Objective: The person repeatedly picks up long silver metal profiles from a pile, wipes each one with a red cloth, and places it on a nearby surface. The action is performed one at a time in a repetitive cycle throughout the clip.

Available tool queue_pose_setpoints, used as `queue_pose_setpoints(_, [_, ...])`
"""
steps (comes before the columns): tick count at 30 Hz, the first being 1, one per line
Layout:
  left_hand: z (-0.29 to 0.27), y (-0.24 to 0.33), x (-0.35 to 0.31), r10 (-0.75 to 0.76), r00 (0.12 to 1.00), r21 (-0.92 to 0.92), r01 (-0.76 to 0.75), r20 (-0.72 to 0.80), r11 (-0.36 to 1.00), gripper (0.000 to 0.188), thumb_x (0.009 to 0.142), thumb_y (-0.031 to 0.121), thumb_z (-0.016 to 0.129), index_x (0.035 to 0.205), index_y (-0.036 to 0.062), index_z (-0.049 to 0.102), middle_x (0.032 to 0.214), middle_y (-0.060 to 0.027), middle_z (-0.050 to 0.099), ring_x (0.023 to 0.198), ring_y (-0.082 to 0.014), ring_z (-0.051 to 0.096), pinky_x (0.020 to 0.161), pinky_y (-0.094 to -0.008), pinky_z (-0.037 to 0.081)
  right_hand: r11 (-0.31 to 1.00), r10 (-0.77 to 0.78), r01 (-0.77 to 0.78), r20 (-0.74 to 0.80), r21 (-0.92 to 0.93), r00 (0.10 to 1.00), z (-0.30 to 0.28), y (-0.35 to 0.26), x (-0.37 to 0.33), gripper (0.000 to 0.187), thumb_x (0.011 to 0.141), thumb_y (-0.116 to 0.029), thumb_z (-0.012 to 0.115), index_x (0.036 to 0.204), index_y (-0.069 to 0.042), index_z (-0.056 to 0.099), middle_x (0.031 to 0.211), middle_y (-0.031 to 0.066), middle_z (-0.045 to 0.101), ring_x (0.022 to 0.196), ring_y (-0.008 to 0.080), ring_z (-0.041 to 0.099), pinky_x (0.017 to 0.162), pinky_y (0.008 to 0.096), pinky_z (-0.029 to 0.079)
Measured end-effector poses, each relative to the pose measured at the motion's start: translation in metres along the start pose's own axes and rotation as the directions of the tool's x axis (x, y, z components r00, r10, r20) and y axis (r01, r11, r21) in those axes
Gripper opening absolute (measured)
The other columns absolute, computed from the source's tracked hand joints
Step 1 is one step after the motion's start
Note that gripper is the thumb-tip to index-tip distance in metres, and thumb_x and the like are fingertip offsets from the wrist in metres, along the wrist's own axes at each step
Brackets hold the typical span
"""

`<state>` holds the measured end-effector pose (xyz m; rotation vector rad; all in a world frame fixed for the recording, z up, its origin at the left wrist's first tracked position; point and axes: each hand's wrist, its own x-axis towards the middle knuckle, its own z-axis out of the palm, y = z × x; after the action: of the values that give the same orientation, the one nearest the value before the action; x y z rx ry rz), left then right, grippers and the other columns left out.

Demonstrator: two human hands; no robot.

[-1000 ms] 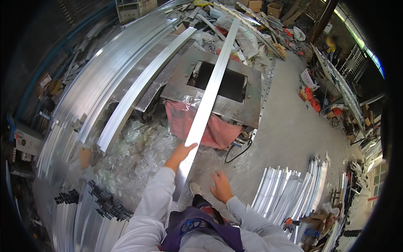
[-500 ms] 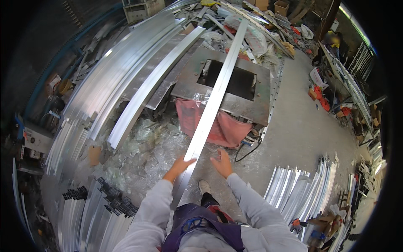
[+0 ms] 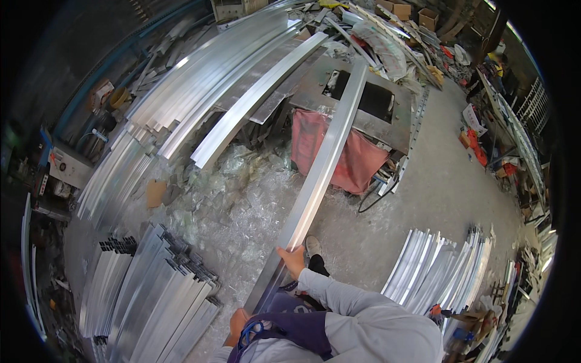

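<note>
"State of the hands?"
"Both on the near side of the table (image 3: 393,136). Left hand (image 3: 238,323): fingers curled at the near end of the bar (image 3: 318,181); partly hidden, grip cannot be told. Right hand (image 3: 293,261): nearer the table, closed on the bar's edge."
"The bar?"
"Near end obscured by the left hand and apron (image 3: 296,330). Long, silvery, lined lengthwise; upper part crosses over the table's opening, contact undetermined."
"Farther off?"
"Red cloth (image 3: 357,160), hanging at the table's near side, partly covered by the bar. Opening's interior too dark to read."
</note>
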<state>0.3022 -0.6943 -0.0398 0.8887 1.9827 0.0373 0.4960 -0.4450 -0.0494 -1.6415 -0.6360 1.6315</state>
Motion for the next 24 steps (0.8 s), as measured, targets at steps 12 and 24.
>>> queue_pose_setpoints(12, [-0.05,0.198,-0.006,0.11,0.973,-0.151,-0.08,0.204,0.985,0.074,0.073,0.045,0.079,0.124,-0.0021,0.056,0.112,-0.0172,0.066,0.105,-0.0236,0.063,0.091,-0.0327,0.048,0.854,-0.136,0.065,0.101,0.516,0.986,-0.06,-0.114,0.08,0.038,0.094,-0.036,0.06,0.116,-0.005,0.054,0.102,0.0061,0.062,0.092,0.019,0.061,0.084,0.0363,0.049])
queue_pose_setpoints(24, [-0.019,0.45,0.177,0.586,0.805,-0.352,-0.524,0.09,0.775,0.072,0.074,0.059,0.072,0.114,-0.0004,0.066,0.108,-0.0179,0.069,0.099,-0.03,0.066,0.088,-0.0365,0.048,0.073,-0.848,0.684,0.316,-0.726,0.426,-0.152,-0.344,0.23,0.055,0.081,0.0,0.054,0.136,-0.003,0.045,0.131,0.0219,0.049,0.119,0.0417,0.046,0.102,0.045,0.039])
